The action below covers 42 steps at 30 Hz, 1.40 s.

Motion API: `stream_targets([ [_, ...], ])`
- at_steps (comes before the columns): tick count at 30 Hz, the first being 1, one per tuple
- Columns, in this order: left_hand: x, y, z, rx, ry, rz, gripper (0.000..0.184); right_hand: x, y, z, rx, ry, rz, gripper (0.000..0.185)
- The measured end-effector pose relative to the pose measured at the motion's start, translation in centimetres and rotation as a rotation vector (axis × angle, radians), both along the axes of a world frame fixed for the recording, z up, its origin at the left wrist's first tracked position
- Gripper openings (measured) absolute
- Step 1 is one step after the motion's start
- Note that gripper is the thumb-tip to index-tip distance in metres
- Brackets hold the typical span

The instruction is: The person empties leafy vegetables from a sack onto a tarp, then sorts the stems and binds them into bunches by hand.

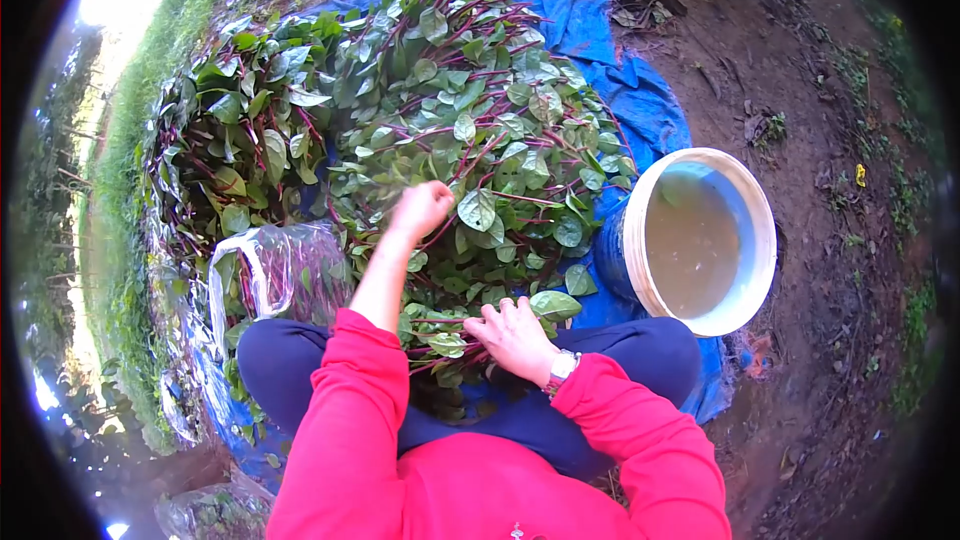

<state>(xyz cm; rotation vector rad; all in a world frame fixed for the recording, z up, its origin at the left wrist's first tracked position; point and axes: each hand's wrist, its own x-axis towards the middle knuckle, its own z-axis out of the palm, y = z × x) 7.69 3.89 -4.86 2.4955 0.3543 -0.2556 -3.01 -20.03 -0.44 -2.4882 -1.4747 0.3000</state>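
A large heap of leafy, purple-stemmed greens [440,110] that look like Malabar spinach spreads in front of my crossed legs. Above the heap's near side is my left hand [424,208], its fingers curled closed. Whatever it may hold is hidden. Low over my lap, my right hand [515,337] grips a few Malabar spinach stems [442,321] between thumb and fingers. A broad green leaf [555,305] shows just beyond its knuckles. A watch is on the right wrist.
A bucket [655,290] of murky water stands on the right, by my knee. Blue tarp [570,0] lies under the greens. On the left sits a clear plastic bag [275,265] with purple stems inside. Bare soil [820,270] borders the right, grass [140,160] the left.
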Motion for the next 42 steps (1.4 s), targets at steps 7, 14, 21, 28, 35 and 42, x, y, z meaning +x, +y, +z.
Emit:
stream_targets([
  [7, -1.1, -6.6, -4.1, 0.301, -0.050, 0.182, 0.051, 3.5, -2.0, 1.6, -0.101, -0.148, 0.019, 0.020],
  [14, 3.2, -8.5, -3.1, 0.502, -0.151, 0.113, 0.040, 5.2, -1.7, 0.0, -0.186, -0.207, -0.017, 0.009],
  [21, 5.4, -8.7, -4.6, 0.548, 0.100, 0.051, 0.023, 5.8, -1.1, 0.3, -0.195, -0.126, -0.026, 0.017],
  [28, 5.7, -8.8, -4.7, 0.518, 0.318, 0.052, 0.027, 6.2, -1.2, 0.0, -0.193, -0.075, -0.049, 0.025],
  [35, 5.6, -7.0, -3.0, 0.381, 0.083, -0.040, 0.021, 6.2, -1.2, 0.1, -0.161, -0.072, -0.039, 0.025],
  [42, 2.8, -5.7, -0.5, 0.388, -0.608, 0.121, 0.014, 6.0, -1.3, 0.1, -0.118, -0.057, -0.053, 0.019],
])
